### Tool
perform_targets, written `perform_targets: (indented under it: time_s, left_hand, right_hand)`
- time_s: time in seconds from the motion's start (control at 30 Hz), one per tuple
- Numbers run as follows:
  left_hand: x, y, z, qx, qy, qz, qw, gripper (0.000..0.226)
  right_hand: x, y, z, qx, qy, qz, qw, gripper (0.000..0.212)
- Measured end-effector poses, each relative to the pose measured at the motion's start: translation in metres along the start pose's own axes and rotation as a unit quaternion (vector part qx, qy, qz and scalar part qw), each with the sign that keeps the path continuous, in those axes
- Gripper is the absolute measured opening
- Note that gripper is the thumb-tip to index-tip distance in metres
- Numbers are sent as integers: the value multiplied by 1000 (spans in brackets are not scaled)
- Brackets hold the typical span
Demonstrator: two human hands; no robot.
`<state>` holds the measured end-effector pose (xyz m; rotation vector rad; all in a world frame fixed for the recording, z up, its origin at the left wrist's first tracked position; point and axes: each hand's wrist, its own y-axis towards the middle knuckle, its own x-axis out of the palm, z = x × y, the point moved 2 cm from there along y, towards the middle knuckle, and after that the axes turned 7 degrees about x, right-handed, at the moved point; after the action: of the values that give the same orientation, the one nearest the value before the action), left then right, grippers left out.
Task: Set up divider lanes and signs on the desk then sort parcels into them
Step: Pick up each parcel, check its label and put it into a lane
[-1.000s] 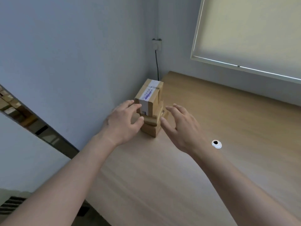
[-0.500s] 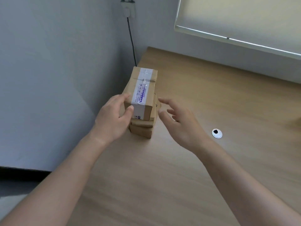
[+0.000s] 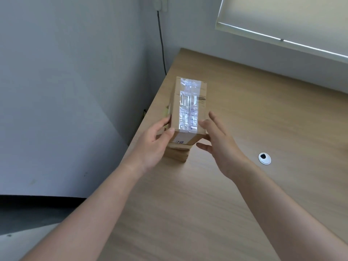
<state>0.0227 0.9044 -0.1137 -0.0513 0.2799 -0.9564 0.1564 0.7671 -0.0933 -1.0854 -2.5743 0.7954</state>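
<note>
While the wooden table [image 3: 235,194] fills most of the view, running to the wall corner under the window blind [image 3: 291,17], it carries no dividers or signs that can be seen, so lane set-up looks not yet begun. Against the table's left edge stands a stack of cardboard parcels [image 3: 178,154], and the top parcel [image 3: 190,106], with glossy tape along its upper face, sits on it, nearer the viewer than a second ago as the head has come closer and tilted down. The left hand [image 3: 152,146] grips the near left corner of that top parcel, thumb on the front edge and fingers round the side. The right hand [image 3: 218,144], which half a second ago hovered apart, has now closed in: its spread, relaxed fingers reach the parcel's right side, though whether they truly touch it cannot be told. That suggests a two-handed lift of the parcels is about to start, probably to clear space. A small white cable grommet [image 3: 264,158] lies in the table to the right, well apart.
</note>
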Motion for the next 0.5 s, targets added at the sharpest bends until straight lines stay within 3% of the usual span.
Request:
perform_targets:
  time_s: [0.1,0.2,0.33,0.5]
  left_hand:
    - [7,-10,6,30,-25,-11,999,52]
    - [8,-20,13,50,-39,-4,998,44]
    - [10,-33,23,79,-41,14,996,38]
    - [21,-56,36,131,-35,-4,991,37]
  right_hand:
    - [-4,-2,-7,-8,20,3,1000,28]
    - [-6,-12,-13,-18,51,17,998,25]
    - [-6,-30,-15,-24,66,18,997,38]
    - [-6,-54,-14,-128,23,64,989,89]
